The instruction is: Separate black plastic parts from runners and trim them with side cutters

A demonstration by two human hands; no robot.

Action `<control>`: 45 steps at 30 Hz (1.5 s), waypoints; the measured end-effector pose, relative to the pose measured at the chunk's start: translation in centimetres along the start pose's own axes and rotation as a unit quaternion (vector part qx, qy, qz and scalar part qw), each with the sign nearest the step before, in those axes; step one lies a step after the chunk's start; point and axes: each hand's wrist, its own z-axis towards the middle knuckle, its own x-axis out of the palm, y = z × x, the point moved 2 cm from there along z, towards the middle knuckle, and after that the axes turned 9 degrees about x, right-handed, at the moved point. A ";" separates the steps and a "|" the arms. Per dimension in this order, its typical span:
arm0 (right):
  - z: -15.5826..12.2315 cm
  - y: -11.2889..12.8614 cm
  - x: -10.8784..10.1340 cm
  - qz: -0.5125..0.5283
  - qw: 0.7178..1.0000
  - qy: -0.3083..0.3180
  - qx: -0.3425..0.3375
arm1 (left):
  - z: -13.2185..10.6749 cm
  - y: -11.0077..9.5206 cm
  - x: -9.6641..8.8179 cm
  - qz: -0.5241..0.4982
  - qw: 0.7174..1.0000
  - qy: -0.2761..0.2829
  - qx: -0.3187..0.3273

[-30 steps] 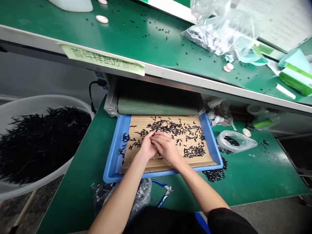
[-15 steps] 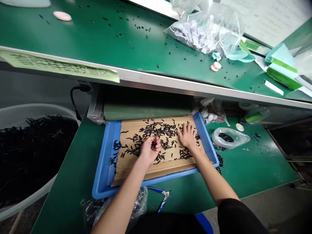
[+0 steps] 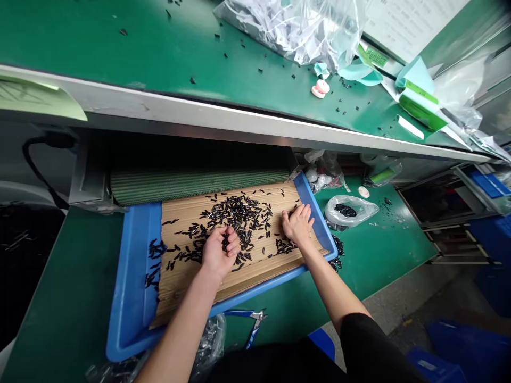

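**A:** What's filling most of the view?

**B:** A green workbench is stretching across the top, with a lower green bench sitting beneath it.

**A:** And what's on the lower one?

**B:** A blue plastic tray is sitting there, its far end meeting a ribbed green belt. A ribbed tan sheet is lining the tray.

**A:** What are the hands doing?

**B:** The left hand is cupping over the sheet, its fingers curling almost closed around a clump of small black pieces. The right hand is resting palm-down on the sheet near the tray's right wall, its fingers spread wide and gripping nothing.

**A:** What's lying near them?

**B:** A clear plastic bag with more black pieces inside is resting on the lower bench, just right of the tray. Blue-handled diagonal cutters are lying just below the tray's near rim.

**A:** And the rest of the black pieces?

**B:** They're lying scattered over the sheet, bunching thickest around its middle. Others are gathering along the tray's left side, and a few are spilling onto the bench beside the tray's right corner.
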 end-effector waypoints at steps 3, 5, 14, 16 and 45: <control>-0.2 0.6 1.2 0.001 1.000 0.018 -0.025 | 0.1 0.2 0.2 0.003 1.000 -0.001 -0.007; -1.2 2.3 1.9 0.013 0.995 0.044 -0.089 | 0.1 0.2 0.3 0.009 1.000 -0.001 -0.010; -2.4 0.0 0.4 0.028 0.993 0.012 -0.110 | -0.1 0.0 0.3 0.017 1.000 -0.009 -0.015; -2.0 -1.5 0.4 0.017 0.998 0.013 -0.060 | 0.0 0.1 0.3 0.015 1.000 -0.011 -0.017; -1.4 -8.4 -3.8 0.018 0.986 0.019 -0.165 | -0.5 -0.9 -0.2 -0.035 0.999 -0.033 -0.005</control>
